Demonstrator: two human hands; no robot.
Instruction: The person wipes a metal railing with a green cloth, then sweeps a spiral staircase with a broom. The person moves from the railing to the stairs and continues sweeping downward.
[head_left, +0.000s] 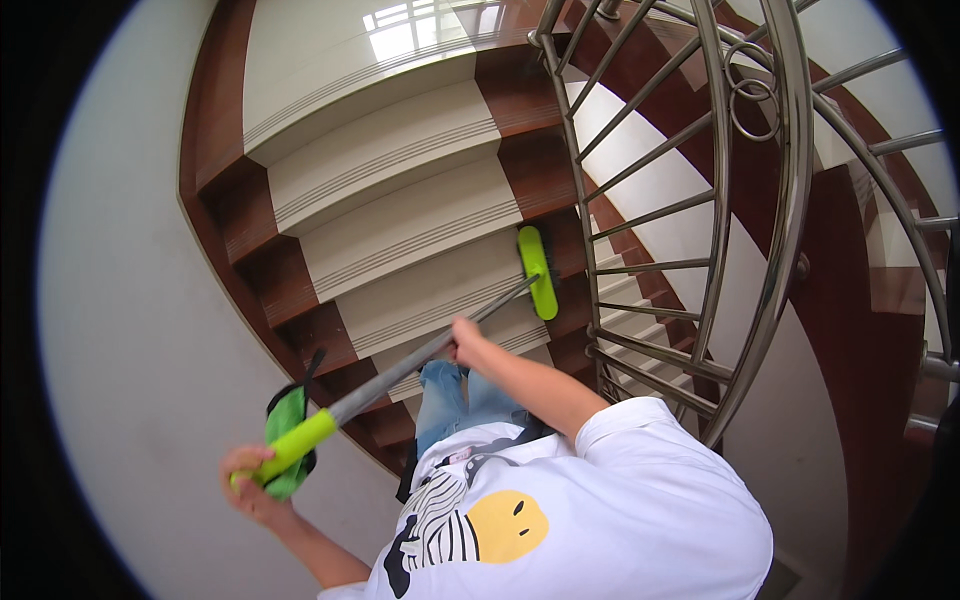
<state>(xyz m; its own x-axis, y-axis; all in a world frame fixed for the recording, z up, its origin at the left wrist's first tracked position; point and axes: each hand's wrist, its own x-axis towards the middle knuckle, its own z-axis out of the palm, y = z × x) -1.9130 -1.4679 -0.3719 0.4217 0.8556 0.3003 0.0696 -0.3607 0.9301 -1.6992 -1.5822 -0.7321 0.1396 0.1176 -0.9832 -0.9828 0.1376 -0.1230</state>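
A broom with a grey pole (405, 373) slants across my body from lower left to upper right. My left hand (253, 480) grips the lime-green handle (298, 444) at its top end. Farther down the pole, my right hand (466, 341) is closed around the grey shaft. The lime-green broom head (538, 274), with dark bristles along its right side, is at the right end of a stair step, beside the railing. A green cloth item with black trim (286, 417) hangs behind the handle, close to my left hand; how it is attached is hidden.
Cream and dark-red stone stairs (405, 176) with grooved edges rise ahead to a glossy landing (322, 60). A stainless-steel railing (787, 187) with decorative rings runs along the right. The plain wall (127, 247) stands on the left. Another flight (637, 289) shows through the bars.
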